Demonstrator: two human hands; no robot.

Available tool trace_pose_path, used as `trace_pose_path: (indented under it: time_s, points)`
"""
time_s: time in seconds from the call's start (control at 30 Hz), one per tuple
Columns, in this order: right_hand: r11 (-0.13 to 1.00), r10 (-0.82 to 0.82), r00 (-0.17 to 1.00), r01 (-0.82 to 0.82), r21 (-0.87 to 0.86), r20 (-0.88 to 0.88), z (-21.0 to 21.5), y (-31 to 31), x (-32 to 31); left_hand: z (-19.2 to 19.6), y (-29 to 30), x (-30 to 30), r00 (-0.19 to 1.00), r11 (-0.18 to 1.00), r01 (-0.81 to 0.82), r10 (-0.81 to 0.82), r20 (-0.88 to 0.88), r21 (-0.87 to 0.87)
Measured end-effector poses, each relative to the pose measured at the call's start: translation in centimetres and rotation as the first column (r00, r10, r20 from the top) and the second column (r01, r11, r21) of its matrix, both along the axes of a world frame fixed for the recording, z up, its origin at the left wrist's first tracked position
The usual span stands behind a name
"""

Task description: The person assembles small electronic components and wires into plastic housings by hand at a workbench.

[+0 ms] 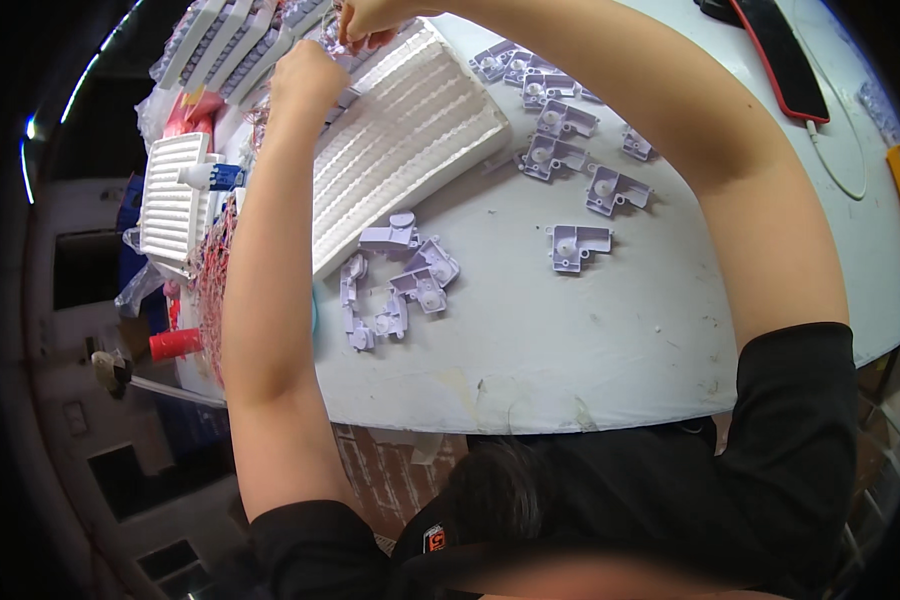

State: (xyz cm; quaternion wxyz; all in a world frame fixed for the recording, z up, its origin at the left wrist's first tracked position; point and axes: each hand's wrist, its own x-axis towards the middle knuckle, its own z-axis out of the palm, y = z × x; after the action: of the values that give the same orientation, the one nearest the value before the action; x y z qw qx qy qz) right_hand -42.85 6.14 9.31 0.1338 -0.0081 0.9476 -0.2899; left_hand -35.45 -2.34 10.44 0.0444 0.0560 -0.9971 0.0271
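Both arms reach toward the far left, over a white ridged foam tray (410, 130). My left hand (310, 76) is closed above the tray's left side, its fingers curled; what it holds is hidden. Close by, at the top edge of the view, my right hand (370, 18) has its fingers pinched together and is partly cut off. Thin reddish wires show beside its fingertips, but I cannot make out what it grips. Pale purple plastic housings lie on the table, one loose cluster (420, 275) near the tray's front corner and several more (560, 135) to its right.
Stacked white trays with grey parts (230, 45) stand at the far left. A bundle of red wires (213, 290), a red cylinder (175, 344) and a small slatted white tray (173, 200) sit along the left edge. A red-edged phone (785, 65) with a white cable (852, 190) lies far right.
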Motion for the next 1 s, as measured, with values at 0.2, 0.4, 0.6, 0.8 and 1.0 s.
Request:
trace_pose_path:
  time_s: [0.2,0.4,0.6,0.8,1.0]
  points:
    - [0.770,0.415,0.804,-0.560,-0.306,-0.426,-1.8,7.6,-1.4,2.7,-0.3,0.2,0.996,1.000,0.028,-0.027,0.079,-0.014]
    - [0.923,0.269,0.807,-0.372,-0.098,-0.526,0.0,7.6,4.1,12.2,-2.3,11.9,0.927,0.965,0.224,-0.169,-0.334,0.133]
    - [0.746,0.398,0.555,-0.659,-0.094,-0.731,-2.7,4.2,6.2,5.6,1.8,29.5,0.922,0.813,0.374,-0.276,-0.270,0.446]
    - [0.816,0.389,0.439,-0.572,0.082,-0.810,-6.3,1.5,5.0,-5.2,-0.8,37.7,0.920,0.657,0.312,-0.029,-0.392,0.686]
    - [0.798,0.471,0.434,-0.581,0.161,-0.768,-4.7,2.2,5.7,-9.4,-3.9,40.9,0.864,0.549,0.212,0.282,-0.418,0.809]
